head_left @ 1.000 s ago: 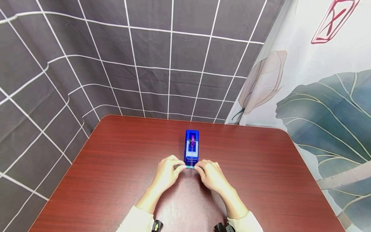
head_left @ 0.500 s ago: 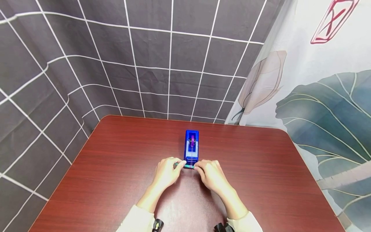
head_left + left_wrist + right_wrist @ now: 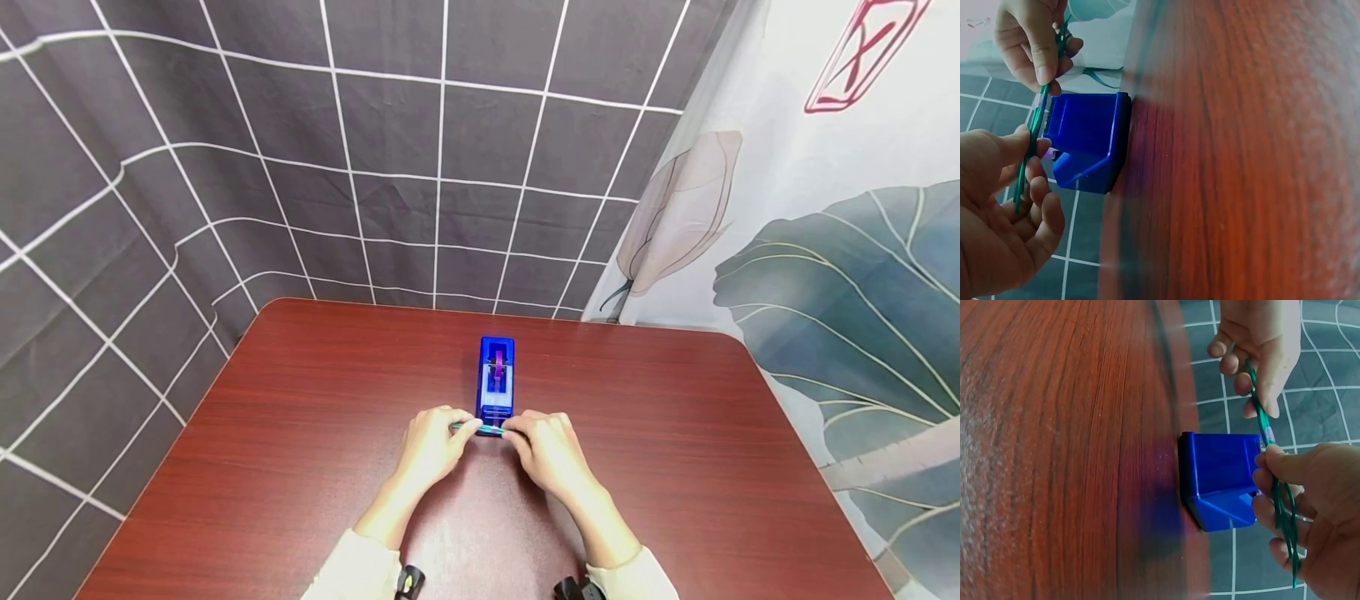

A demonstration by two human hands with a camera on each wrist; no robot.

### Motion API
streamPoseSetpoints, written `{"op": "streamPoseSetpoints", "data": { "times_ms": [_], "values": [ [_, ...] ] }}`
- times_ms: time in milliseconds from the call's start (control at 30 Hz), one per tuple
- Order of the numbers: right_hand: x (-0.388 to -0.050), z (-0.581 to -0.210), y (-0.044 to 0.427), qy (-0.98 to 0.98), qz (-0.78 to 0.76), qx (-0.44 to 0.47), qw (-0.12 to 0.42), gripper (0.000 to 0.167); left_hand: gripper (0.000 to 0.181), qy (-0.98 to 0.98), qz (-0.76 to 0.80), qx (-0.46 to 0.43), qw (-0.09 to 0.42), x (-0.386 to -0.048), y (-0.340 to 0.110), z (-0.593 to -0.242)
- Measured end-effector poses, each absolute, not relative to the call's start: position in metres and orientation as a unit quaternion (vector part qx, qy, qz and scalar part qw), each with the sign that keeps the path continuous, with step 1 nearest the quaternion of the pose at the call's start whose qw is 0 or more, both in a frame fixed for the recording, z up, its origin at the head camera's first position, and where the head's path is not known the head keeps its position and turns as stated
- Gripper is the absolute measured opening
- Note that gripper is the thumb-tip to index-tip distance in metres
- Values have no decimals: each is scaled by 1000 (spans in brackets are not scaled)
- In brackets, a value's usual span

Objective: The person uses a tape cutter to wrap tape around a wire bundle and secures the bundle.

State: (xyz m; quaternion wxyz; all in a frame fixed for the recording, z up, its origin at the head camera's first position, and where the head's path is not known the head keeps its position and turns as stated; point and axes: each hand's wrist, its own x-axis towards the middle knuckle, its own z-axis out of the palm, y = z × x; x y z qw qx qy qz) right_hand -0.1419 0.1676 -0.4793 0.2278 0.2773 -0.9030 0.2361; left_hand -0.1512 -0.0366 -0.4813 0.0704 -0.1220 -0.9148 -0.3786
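A blue tape dispenser (image 3: 496,375) with a purple-centred roll stands on the table. In front of its cutting end, both hands hold a bundle of thin green strands (image 3: 1285,519) crosswise. The left hand (image 3: 432,446) pinches one part between thumb and fingers, and the right hand (image 3: 551,452) pinches the other part. A short stretch of the bundle (image 3: 1036,119) shows between the two grips. There, a pale shiny patch like clear tape (image 3: 1269,434) lies on the strands. Loose strand ends stick out past the right fingers in the right wrist view.
The reddish-brown wooden table (image 3: 337,367) extends on all sides of the dispenser. A dark grey curtain with a white grid (image 3: 390,208) hangs behind it. To the right hangs a white curtain with a leaf print (image 3: 847,275).
The left thumb and fingers have shifted slightly on the bundle, and a strand end now shows behind the left thumb. The right hand and dispenser look almost unmoved.
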Motion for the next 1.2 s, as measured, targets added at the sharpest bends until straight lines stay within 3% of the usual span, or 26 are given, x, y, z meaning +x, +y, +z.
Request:
{"op": "streamPoseSetpoints", "data": {
  "times_ms": [267,700,1200],
  "values": [
    [-140,-480,166,-916,223,251,220,5,11,-904,-396,-134,90,-152,-35,-483],
    [-139,-479,162,-935,210,214,191,5,7,-895,-425,-114,68,-154,-33,-484],
    [-138,-476,159,-943,182,196,199,6,5,-889,-435,-114,85,-154,-33,-485]
  ]
}}
